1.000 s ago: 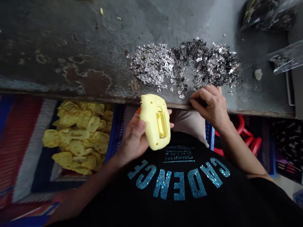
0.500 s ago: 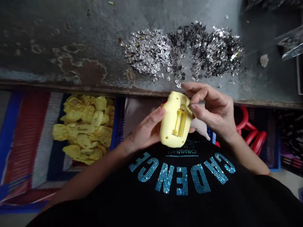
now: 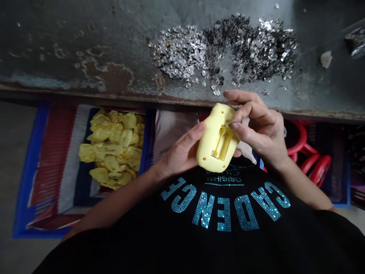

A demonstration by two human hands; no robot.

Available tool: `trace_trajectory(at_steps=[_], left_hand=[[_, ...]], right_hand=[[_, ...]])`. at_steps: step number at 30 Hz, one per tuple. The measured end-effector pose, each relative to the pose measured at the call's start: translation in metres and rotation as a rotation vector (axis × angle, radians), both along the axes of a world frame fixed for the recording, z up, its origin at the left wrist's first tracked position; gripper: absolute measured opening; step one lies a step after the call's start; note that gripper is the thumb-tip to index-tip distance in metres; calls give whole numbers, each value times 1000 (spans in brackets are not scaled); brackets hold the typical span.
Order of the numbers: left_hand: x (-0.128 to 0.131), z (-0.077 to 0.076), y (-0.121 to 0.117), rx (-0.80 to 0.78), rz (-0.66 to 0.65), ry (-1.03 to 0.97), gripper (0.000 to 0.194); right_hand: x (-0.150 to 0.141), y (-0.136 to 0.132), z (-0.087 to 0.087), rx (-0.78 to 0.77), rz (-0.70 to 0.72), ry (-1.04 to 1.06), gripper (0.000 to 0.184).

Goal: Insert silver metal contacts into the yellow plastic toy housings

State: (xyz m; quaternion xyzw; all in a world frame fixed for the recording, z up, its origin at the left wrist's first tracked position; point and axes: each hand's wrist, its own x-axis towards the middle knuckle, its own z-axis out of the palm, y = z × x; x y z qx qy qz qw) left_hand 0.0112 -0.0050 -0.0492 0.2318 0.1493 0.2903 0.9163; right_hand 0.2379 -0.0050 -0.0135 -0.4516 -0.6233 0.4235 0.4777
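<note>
Cradling yellow casing [image 3: 210,146], likely light, stiff and best held by its sides, in curled left hand [image 3: 182,152]; pinching thin dark piece [image 3: 233,123] in nearly closed right hand [image 3: 264,127].

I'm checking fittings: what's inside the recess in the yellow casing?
In the recess, a lengthwise yellow ridge shows; the lower end's details are unclear. The right hand hides part of the upper end.

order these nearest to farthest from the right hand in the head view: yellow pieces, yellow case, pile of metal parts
From the right hand:
1. Yellow case: immediately to its left.
2. Pile of metal parts: beyond it, on the bench.
3. Yellow pieces: far left, in the blue basket.
</note>
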Motion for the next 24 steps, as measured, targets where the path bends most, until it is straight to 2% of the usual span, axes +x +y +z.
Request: trace_trajectory(at_steps=[5, 13, 18, 24], left_hand=[[7, 6, -8, -6, 61, 72, 55], [16, 8, -14, -43, 80, 136, 85], [20, 12, -17, -41, 82, 116, 80], [21, 10, -17, -32, 89, 156, 81]], right_hand=[[-1, -8, 6, 30, -42, -171, 24], [0, -14, 9, 131, -77, -292, 20], [2, -16, 5, 161, -84, -259, 20], [4, -17, 2, 135, -82, -231, 19]])
